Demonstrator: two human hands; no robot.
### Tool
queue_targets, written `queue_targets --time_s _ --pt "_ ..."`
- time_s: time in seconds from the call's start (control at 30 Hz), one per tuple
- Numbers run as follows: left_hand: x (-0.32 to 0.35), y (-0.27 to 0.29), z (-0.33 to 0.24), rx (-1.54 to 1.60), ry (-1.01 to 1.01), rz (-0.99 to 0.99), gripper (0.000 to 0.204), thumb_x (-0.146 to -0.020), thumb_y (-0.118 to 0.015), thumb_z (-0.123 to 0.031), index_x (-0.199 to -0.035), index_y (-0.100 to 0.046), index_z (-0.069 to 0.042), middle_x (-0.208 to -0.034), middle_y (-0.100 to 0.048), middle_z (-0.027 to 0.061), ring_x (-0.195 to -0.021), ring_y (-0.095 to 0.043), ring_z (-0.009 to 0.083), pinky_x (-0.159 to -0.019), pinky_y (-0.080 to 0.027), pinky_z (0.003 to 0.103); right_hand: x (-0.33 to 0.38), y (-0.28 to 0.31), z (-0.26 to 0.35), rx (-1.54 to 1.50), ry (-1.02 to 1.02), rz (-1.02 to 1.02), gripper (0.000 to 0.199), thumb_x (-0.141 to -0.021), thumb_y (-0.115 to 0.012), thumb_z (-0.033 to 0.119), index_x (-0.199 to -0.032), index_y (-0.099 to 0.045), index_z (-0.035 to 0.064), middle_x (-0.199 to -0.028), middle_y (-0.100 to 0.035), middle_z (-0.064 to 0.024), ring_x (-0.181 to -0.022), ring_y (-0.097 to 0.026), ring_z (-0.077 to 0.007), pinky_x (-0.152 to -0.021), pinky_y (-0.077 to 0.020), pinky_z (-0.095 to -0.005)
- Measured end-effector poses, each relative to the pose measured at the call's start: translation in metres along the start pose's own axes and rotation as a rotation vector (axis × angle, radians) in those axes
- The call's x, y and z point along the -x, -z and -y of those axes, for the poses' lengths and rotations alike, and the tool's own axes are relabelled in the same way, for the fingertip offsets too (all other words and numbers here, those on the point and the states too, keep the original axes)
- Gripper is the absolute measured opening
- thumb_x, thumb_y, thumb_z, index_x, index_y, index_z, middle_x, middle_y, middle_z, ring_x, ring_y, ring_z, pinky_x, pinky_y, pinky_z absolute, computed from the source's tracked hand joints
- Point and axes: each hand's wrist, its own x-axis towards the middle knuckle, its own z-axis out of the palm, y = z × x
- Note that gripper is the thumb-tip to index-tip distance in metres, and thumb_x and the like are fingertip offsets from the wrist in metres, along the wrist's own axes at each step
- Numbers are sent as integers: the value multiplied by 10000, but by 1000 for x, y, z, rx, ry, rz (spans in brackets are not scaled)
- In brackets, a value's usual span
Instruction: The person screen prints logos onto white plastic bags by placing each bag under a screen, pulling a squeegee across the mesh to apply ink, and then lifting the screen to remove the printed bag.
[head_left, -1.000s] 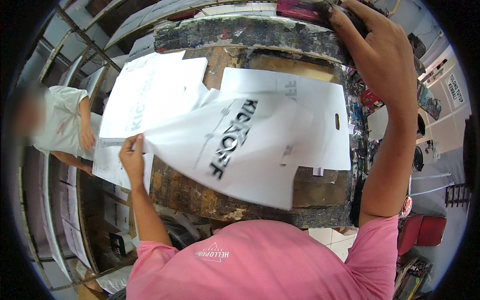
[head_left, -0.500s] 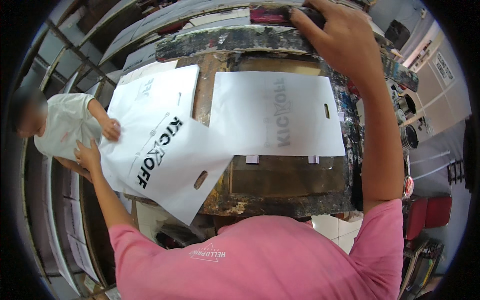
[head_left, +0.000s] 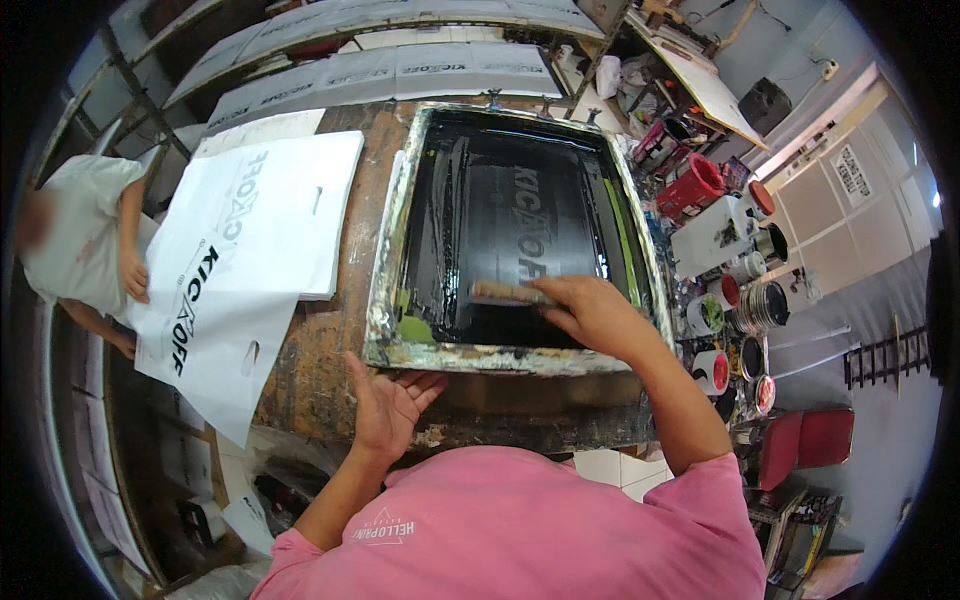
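Observation:
A silk-screen printing frame [head_left: 520,359] lies lowered over the work table [head_left: 285,400] before me, its mesh coated with wet black ink and showing dark lettering. My right hand [head_left: 600,315] is closed round a wooden-handled squeegee [head_left: 492,292], which sits across the near half of the mesh. At the frame's near left corner, my left hand [head_left: 388,405] is open, palm up, with its fingertips by the underside of the rim. To the left, a white bag [head_left: 225,325] with black print and a cut-out handle drapes over the table edge, next to another person's hand [head_left: 132,278].
A stack of white printed bags [head_left: 325,235] lies left of the frame. Behind, racks hold rows of printed bags [head_left: 430,72]. Ink tins and a red bucket [head_left: 692,185] crowd the right side. A red chair [head_left: 825,438] stands at the lower right.
The screen frame has come down over the white bag on the table. My left hand has let go of the printed bag and moved right; my right hand has come nearer with the squeegee.

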Motion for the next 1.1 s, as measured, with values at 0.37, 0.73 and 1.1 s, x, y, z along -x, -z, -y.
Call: queue_targets --time_s 0.37,0.73,1.1 --pt "-27 34 30 -93 96 -169 1030 -919 -236 -835 -1468 -364 26 -1349 -565 236 -1241 -592 320 -1077 -475 456 -253 -6 -212 365 64 -361 364 -932 -635 267 -1284 -623 177 -1054 -665 -118 -1015 -645 -351 -857 -536 -486" --pt "-23 46 38 -63 109 -244 969 -941 -248 -808 -1481 -351 -10 -1370 -564 224 -1236 -600 324 -1069 -476 484 -142 -75 -122 411 61 -335 333 -854 -727 334 -1111 -636 143 -952 -623 -69 -915 -641 -300 -718 -536 -440" --pt "-21 38 40 -103 0 -152 977 -947 -326 -785 -1456 -337 49 -1372 -519 259 -1250 -564 355 -1112 -435 521 31 -102 10 193 -42 -145 392 -788 -779 287 -1093 -630 90 -946 -579 -92 -899 -615 -290 -700 -536 -422"
